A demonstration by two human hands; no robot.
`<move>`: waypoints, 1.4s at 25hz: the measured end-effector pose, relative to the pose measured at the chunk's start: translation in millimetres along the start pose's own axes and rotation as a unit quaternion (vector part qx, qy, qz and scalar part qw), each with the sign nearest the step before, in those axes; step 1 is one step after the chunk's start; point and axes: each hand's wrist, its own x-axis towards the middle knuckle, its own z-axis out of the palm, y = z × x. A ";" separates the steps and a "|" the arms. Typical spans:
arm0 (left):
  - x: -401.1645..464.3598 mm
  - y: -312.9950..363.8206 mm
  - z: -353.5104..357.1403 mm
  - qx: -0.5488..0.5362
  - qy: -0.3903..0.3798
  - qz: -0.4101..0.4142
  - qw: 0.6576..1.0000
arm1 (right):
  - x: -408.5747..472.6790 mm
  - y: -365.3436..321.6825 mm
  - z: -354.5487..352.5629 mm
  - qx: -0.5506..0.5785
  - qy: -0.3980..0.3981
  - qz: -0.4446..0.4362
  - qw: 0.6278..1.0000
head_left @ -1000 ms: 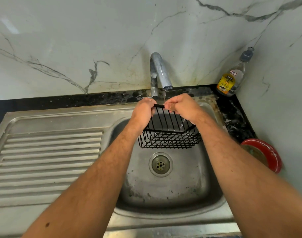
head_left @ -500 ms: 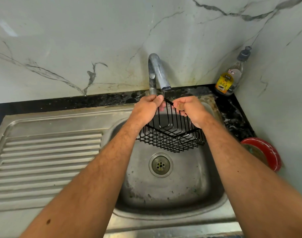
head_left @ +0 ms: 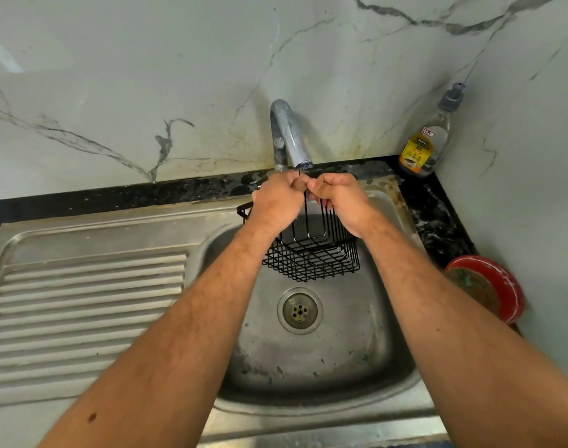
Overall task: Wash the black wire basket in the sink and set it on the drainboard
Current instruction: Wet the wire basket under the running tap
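We held the black wire basket (head_left: pixel 311 257) above the sink (head_left: pixel 340 360) bowl, directly under the tap (head_left: pixel 289 137) spout. Our left hand (head_left: pixel 277 202) gripped the upper rim wire with fingers curled round it; our right hand (head_left: pixel 340 198) pinched the same rim just beside it, knuckles nearly touching. The basket hung tilted, mesh bottom facing toward us and down, clear of the sink floor and above the drain (head_left: pixel 299 311).

Whether water was running we could not tell; at most a thin thread showed at the spout mouth. We judged the task to be in the washing step, rinsing or rubbing the rim. No soap or sponge was seen in hand. Left to do: finish the wash, then carry the basket left onto the drainboard (head_left: pixel 85 305), where nothing had been set.

Room for moving: the spout sat very close above our knuckles, so lifting straight up risked a knock; we judged a lowering or pull toward us safer first. One corner of the basket already stuck out over the left rim of the bowl. The path left over that rim looked open. To the right the wall closed in, with a dishwash gel bottle (head_left: pixel 428 140) in the back corner on the dark surface (head_left: pixel 437 215) and a red bowl (head_left: pixel 489 292) near the wall.
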 end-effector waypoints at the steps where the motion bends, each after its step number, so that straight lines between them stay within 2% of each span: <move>1: -1.5 -1.5 1.6 0.022 -0.003 0.029 0.999 | 0.5 -0.1 0.5 0.028 0.006 -0.001 1.000; 3: -8.3 -7.7 4.9 0.079 -0.011 0.119 0.990 | -0.4 3.9 -1.4 0.066 0.007 -0.003 0.998; 5: -13.5 -19.3 4.5 0.065 -0.003 0.162 0.985 | -2.4 9.9 -1.6 0.092 0.012 -0.007 0.996; 7: -15.1 -28.6 -1.6 0.032 0.001 0.133 0.991 | -5.2 13.7 -1.4 0.126 0.044 -0.008 0.991; 10: -13.0 -34.7 -15.2 0.150 -0.015 0.064 0.986 | -7.4 18.6 -1.8 0.183 0.069 -0.008 0.981; 12: -10.6 -33.2 -24.8 0.178 -0.004 0.029 0.984 | -7.5 22.0 -3.4 0.228 0.083 0.003 0.970; 17: -3.4 -29.2 -35.5 0.033 -0.026 -0.023 0.999 | -9.4 26.3 -10.9 0.273 0.076 0.021 0.959; 20: -0.2 -28.0 -31.8 0.014 -0.025 -0.037 0.999 | -8.1 17.0 -11.9 0.174 0.052 0.021 0.983; 22: 2.5 -27.8 -28.9 0.022 -0.021 -0.048 0.998 | -9.2 5.9 -14.1 0.006 0.052 0.033 0.998; 25: 6.1 -24.9 -25.5 0.025 -0.023 -0.058 0.998 | -13.0 -11.6 -14.6 -0.245 0.068 0.021 0.967; 28: 8.0 -20.1 -19.6 0.041 -0.033 -0.054 0.997 | -11.3 -24.8 -5.3 -0.362 0.021 0.015 0.932; 31: 8.0 -20.3 -13.8 0.059 -0.038 -0.044 0.997 | -8.9 -24.1 1.5 -0.416 0.001 0.008 0.909; 35: 7.4 -31.9 -16.7 -0.007 -0.028 -0.010 1.000 | -11.3 -9.4 -5.7 -0.308 0.011 0.029 0.951</move>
